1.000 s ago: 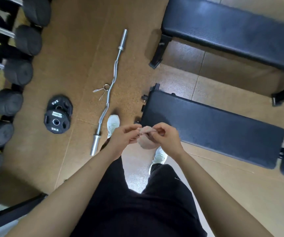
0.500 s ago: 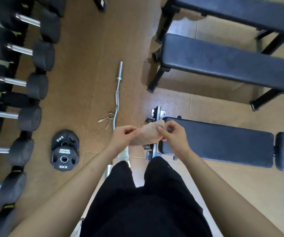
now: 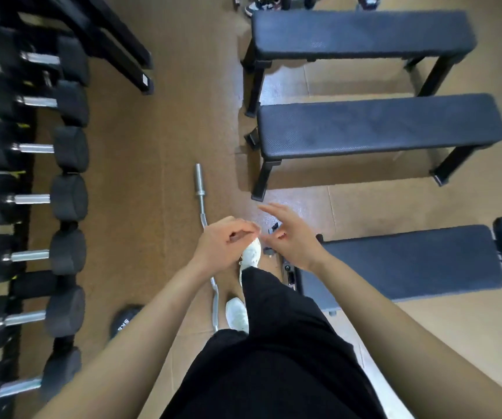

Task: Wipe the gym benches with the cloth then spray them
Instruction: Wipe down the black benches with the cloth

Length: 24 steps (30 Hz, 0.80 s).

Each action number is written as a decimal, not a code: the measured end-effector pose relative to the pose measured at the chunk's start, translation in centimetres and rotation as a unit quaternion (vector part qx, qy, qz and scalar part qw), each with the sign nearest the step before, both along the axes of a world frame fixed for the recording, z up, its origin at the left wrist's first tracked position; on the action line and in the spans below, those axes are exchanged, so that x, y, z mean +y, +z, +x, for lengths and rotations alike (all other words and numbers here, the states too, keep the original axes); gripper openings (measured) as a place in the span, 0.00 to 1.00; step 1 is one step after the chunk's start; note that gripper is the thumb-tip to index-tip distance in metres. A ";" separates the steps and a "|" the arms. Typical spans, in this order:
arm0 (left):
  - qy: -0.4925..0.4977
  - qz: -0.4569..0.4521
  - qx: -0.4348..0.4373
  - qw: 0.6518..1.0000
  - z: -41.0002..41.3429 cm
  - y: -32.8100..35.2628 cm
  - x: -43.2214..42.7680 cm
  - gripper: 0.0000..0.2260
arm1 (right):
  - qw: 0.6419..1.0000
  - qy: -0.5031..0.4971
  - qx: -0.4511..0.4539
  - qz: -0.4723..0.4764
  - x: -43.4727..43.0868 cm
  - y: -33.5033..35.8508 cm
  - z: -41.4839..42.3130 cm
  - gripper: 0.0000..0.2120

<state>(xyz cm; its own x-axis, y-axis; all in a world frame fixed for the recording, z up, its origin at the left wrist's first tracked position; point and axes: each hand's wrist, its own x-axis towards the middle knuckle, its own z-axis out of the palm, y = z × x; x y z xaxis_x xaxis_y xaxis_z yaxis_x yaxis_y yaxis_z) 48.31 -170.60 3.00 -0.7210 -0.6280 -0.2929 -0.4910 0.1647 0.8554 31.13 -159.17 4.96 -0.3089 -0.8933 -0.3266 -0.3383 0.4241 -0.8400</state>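
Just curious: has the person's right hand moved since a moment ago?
Yes: the right hand left the end of the nearest bench, going forward toward the middle bench.

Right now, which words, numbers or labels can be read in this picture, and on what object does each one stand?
"5KG", blurred and partly hidden by an arm: on the black plate on the floor.
White sticker on a rack foot: too small to read.
Nothing else is legible.

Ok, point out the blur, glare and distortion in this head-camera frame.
Head view: the dumbbells along the left edge are smeared by motion blur; the bench tops read fairly sharp, their legs splayed by wide-angle distortion; pale glare sits on the floor between them.
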 end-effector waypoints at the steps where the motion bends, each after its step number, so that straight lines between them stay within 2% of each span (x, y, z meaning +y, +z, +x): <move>1: -0.024 -0.008 -0.010 1.000 -0.9 0.3 -1.5 0.06 | 1.000 0.022 0.004 -0.004 -1.4 0.1 -0.9 0.20; 4: -0.070 -0.034 -0.023 0.997 -4.0 0.8 -5.9 0.06 | 0.998 0.053 0.002 0.013 -4.8 0.1 -3.9 0.09; 9: -0.146 -0.091 -0.041 0.984 -9.8 1.5 -11.9 0.18 | 0.999 0.026 0.008 0.019 -8.7 0.7 -9.8 0.03; 11: -0.175 -0.112 -0.066 0.976 -12.1 1.7 -13.8 0.16 | 1.000 -0.012 0.008 0.018 -9.9 0.5 -12.1 0.07; 15: -0.225 -0.151 -0.104 0.957 -15.8 1.0 -17.3 0.03 | 0.996 -0.077 -0.007 0.032 -11.7 -0.6 -16.3 0.06; 20: -0.254 -0.126 -0.133 0.950 -20.9 -0.5 -22.0 0.15 | 0.990 -0.087 0.070 0.087 -13.9 -2.2 -21.9 0.09; 24: -0.262 -0.097 -0.141 0.950 -26.2 -4.2 -26.5 0.05 | 0.979 -0.082 0.111 0.150 -16.3 -4.5 -26.1 0.07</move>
